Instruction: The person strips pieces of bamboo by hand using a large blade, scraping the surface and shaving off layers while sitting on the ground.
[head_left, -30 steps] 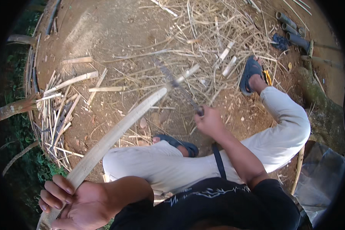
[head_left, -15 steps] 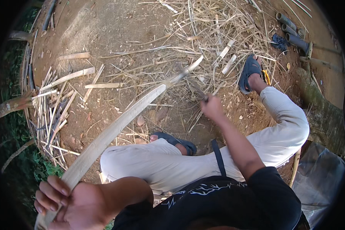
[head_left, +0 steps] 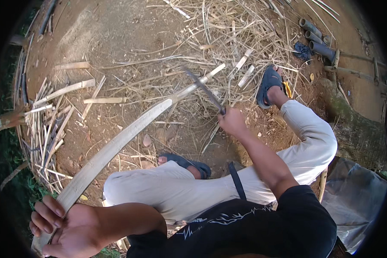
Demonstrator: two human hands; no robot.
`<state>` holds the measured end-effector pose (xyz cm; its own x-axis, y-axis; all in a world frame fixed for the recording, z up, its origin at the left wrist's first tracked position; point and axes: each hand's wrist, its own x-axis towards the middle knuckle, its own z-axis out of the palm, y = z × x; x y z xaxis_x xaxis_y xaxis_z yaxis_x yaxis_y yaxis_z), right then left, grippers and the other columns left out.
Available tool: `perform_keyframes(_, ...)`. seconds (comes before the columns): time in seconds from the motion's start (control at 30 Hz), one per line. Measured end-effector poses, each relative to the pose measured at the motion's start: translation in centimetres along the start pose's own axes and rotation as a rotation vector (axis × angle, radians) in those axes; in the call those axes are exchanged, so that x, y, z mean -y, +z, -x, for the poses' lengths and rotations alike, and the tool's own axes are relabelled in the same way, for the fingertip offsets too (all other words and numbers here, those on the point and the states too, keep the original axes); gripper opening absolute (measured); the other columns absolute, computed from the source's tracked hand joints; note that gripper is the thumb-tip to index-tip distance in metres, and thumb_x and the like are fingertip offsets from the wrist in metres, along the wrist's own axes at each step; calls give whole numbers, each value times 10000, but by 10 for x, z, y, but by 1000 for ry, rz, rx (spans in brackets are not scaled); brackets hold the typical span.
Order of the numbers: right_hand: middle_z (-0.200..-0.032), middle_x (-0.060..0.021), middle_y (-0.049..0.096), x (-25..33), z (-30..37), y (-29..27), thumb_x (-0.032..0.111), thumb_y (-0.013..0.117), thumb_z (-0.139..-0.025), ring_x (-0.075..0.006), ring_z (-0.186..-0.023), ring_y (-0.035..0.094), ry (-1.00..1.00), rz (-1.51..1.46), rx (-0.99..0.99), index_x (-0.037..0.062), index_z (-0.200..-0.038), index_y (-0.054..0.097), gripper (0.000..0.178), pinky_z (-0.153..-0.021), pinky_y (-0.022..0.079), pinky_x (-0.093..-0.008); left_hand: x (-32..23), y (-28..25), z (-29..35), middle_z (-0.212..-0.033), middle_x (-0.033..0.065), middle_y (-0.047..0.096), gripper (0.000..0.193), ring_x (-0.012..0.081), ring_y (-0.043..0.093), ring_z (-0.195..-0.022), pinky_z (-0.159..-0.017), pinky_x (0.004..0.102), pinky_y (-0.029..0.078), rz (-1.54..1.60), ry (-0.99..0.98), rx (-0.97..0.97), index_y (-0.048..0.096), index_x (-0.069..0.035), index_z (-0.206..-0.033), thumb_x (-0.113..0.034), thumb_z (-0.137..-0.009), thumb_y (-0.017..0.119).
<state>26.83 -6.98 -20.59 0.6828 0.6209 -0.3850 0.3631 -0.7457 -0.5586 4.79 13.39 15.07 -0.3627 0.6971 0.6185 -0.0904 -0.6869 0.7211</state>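
Note:
A long, pale split-bamboo strip slants from the lower left up toward the middle of the ground. My left hand is closed around its near end, fingers curled over the edge. The strip narrows and darkens toward its far end, which is over the shavings. My right hand grips the handle of a knife with a long dark blade. That blade crosses the strip's far part, pointing up and to the left; whether the edge touches the bamboo I cannot tell.
Curly bamboo shavings litter the ground ahead. Cut sticks are heaped at the left. Bamboo tubes and a dark crumpled cloth lie at the far right. My sandalled feet flank the work; a plastic sheet is at lower right.
The knife, blurred by motion before, now shows plainly across the strip's far part. The whole view has shifted slightly, so things sit farther left. Both hands keep their hold.

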Motion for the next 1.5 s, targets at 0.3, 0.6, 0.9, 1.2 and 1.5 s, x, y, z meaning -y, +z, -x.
perform_keyframes(0.3, -859, -301, 672, -18, -29, 7, 180, 648, -800, -429, -852, 684, 248, -56, 21, -66, -858, 666, 253, -764, 549, -488, 0, -25, -4, -696, 48, 325, 393, 168, 283, -578, -520, 312, 262, 452, -128, 229, 409, -41, -852, -398, -998, 330)
perform_keyframes(0.6, -828, -291, 672, -36, -28, 18, 205, 642, -818, -435, -823, 674, 268, -52, 40, -64, -890, 667, 279, -780, 540, -484, 12, -20, -12, -695, 49, 329, 413, 163, 292, -572, -521, 312, 260, 439, -126, 183, 414, -36, -863, -414, -1012, 340)
perform_keyframes(0.9, -792, -273, 674, -18, -35, 3, 215, 638, -813, -416, -775, 681, 212, -20, 135, -63, -849, 675, 283, -753, 550, -462, 10, -23, -12, -671, 43, 312, 340, 154, 273, -552, -500, 300, 245, 415, -92, 184, 414, -47, -836, -342, -999, 369)
perform_keyframes(1.2, -836, -274, 692, -11, -46, 19, 198, 660, -817, -395, -822, 704, 106, 82, -40, -83, -890, 685, 292, -754, 559, -465, 11, -21, -23, -659, 33, 319, 477, 158, 273, -532, -493, 301, 252, 410, -150, 146, 410, -51, -823, -462, -1031, 285)
perform_keyframes(1.5, -812, -254, 689, -37, -47, 18, 228, 666, -812, -376, -749, 697, 167, -42, 42, -46, -869, 695, 282, -703, 560, -436, 17, -10, -23, -633, 35, 312, 479, 152, 257, -502, -474, 305, 233, 119, -67, -14, 412, -56, -797, -476, -1012, 324)
